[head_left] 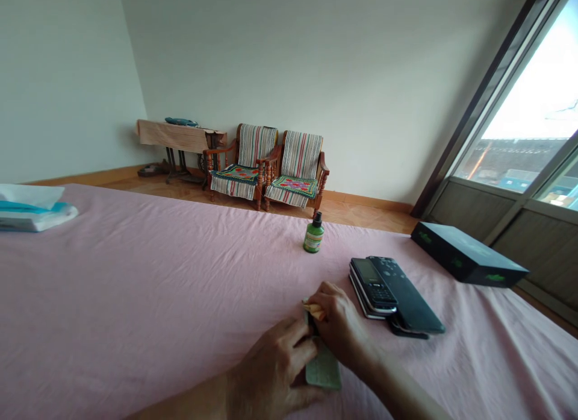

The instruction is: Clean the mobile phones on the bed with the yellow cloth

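Pink cloth (135, 299): left hand (271, 372), right hand (336, 323) meet, fingers clamped on grey-green pad (323, 369).

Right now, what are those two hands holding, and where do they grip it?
Both hands meet on a flat grey-green device lying on the pink cloth. The left hand presses its near end; the right hand covers its far end, with a small yellowish piece at its fingertips.

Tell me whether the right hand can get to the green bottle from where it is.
Probably yes. The green bottle stands alone on the pink cloth, straight beyond the right hand, with bare cloth between; the phones lie off to the side.
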`<state>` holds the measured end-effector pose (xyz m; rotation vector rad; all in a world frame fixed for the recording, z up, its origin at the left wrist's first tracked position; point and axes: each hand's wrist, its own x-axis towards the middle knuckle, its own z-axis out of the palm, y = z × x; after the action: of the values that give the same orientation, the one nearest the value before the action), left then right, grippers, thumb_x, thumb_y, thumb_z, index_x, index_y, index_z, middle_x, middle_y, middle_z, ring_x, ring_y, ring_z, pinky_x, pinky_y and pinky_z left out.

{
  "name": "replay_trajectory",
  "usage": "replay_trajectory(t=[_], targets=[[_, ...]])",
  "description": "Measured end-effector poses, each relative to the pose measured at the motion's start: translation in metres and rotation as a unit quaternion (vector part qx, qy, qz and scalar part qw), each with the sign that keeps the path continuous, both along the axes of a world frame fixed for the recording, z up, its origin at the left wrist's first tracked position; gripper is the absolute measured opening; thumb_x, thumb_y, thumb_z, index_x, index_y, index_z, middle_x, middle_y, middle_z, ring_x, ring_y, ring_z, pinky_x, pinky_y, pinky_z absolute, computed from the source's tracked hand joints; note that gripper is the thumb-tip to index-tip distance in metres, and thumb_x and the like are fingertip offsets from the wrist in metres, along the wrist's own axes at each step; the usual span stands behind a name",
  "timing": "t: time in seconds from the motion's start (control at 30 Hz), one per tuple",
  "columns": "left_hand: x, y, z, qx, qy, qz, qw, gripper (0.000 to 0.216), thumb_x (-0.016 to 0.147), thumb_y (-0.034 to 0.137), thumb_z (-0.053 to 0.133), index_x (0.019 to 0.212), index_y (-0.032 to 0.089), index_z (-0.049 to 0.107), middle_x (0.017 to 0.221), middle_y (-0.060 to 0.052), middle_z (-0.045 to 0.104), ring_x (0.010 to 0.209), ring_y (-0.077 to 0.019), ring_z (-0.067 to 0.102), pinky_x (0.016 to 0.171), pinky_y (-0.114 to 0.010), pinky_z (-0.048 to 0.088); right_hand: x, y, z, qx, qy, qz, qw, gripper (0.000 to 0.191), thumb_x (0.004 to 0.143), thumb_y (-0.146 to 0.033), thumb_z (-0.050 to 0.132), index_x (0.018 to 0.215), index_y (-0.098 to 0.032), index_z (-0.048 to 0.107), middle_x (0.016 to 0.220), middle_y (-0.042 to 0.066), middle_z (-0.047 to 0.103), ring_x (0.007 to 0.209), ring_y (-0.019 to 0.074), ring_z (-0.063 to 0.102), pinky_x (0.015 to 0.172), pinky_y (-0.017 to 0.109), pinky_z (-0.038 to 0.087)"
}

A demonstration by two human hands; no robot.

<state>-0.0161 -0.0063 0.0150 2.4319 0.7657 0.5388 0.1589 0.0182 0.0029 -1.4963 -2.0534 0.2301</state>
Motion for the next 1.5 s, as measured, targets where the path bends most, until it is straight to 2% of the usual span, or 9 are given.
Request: replay_trajectory(t=[0.17,0.37,0.57,0.77,0.87,1.0,1.1,1.27,1.5], targets=[[0.0,0.0,0.004,-0.004,0.023,0.001,1.0,0.042,0.073,0.034,0.077,0.112,0.024,0.062,0.106,-0.003,0.06,0.099,-0.0233,0.057,0.089,-0.035,0.048,0.016,-0.003,-0.001,-0.018,0.008,-0.017,1.0,0.024,0.069,0.002,0.052,0.063,-0.016,0.066,0.068,0.001,0.054,0.064,0.013,0.051,0.059,0.023,0.034],[0.001,0.0,0.005,-0.006,0.016,-0.001,1.0,0.041,0.073,0.031,0.078,0.111,0.025,0.063,0.117,-0.004,0.057,0.108,-0.0239,0.053,0.097,-0.035,0.043,0.001,-0.003,0.003,-0.005,-0.001,0.006,1.0,0.024,0.074,-0.001,0.053,0.063,-0.017,0.066,0.07,0.002,0.056,0.068,0.014,0.051,0.061,0.024,0.033],[0.001,0.0,0.003,-0.005,0.032,0.001,0.999,0.04,0.076,0.034,0.075,0.111,0.023,0.062,0.108,-0.004,0.059,0.1,-0.0226,0.056,0.09,-0.034,0.048,0.01,-0.003,0.003,-0.01,-0.006,-0.03,0.999,0.023,0.069,0.003,0.053,0.061,-0.015,0.064,0.068,0.002,0.055,0.066,0.0135,0.051,0.062,0.024,0.034],[0.0,0.0,-0.001,-0.001,0.014,-0.006,1.0,0.039,0.076,0.031,0.075,0.111,0.024,0.061,0.117,-0.004,0.056,0.11,-0.0235,0.051,0.099,-0.035,0.042,0.004,0.001,-0.002,0.018,0.015,0.03,0.999,0.023,0.077,-0.001,0.056,0.076,-0.019,0.072,0.074,0.002,0.057,0.074,0.0146,0.053,0.068,0.025,0.037],[-0.001,0.002,-0.006,-0.02,-0.013,0.03,0.999,0.055,0.067,0.029,0.081,0.116,0.025,0.056,0.121,-0.004,0.053,0.113,-0.024,0.049,0.101,-0.036,0.04,0.005,-0.001,0.001,0.004,0.027,0.041,0.999,0.024,0.078,-0.001,0.057,0.078,-0.019,0.073,0.075,0.002,0.057,0.074,0.0148,0.054,0.068,0.025,0.038],[-0.001,0.007,-0.008,-0.024,-0.006,0.102,0.994,0.088,0.051,0.036,0.087,0.128,0.025,0.044,0.123,-0.007,0.051,0.113,-0.0296,0.046,0.1,-0.046,0.037,0.011,-0.01,0.008,-0.037,0.029,0.08,0.996,0.031,0.073,0.004,0.054,0.078,-0.021,0.072,0.075,0.001,0.058,0.072,0.0136,0.054,0.066,0.024,0.037],[0.0,0.01,-0.007,-0.02,0.023,0.103,0.994,0.087,0.051,0.043,0.086,0.127,0.026,0.046,0.121,-0.007,0.052,0.111,-0.0309,0.046,0.1,-0.05,0.035,0.012,-0.013,0.009,-0.057,0.034,0.106,0.992,0.034,0.072,0.005,0.053,0.076,-0.023,0.072,0.074,-0.001,0.058,0.071,0.0124,0.054,0.065,0.023,0.037],[0.0,0.011,-0.006,-0.016,0.025,0.107,0.994,0.084,0.053,0.043,0.085,0.126,0.026,0.047,0.119,-0.007,0.052,0.11,-0.0302,0.045,0.1,-0.048,0.033,0.01,-0.007,0.006,-0.044,0.052,0.065,0.996,0.032,0.074,0.004,0.052,0.078,-0.021,0.072,0.076,0.001,0.056,0.072,0.0133,0.054,0.063,0.023,0.037],[0.001,0.012,-0.006,-0.023,0.033,0.11,0.993,0.084,0.052,0.045,0.084,0.125,0.026,0.047,0.115,-0.006,0.053,0.107,-0.0297,0.047,0.097,-0.047,0.035,0.01,-0.012,0.01,-0.083,0.074,0.111,0.988,0.035,0.069,0.006,0.051,0.075,-0.021,0.072,0.075,-0.001,0.058,0.067,0.0108,0.054,0.059,0.02,0.037]])
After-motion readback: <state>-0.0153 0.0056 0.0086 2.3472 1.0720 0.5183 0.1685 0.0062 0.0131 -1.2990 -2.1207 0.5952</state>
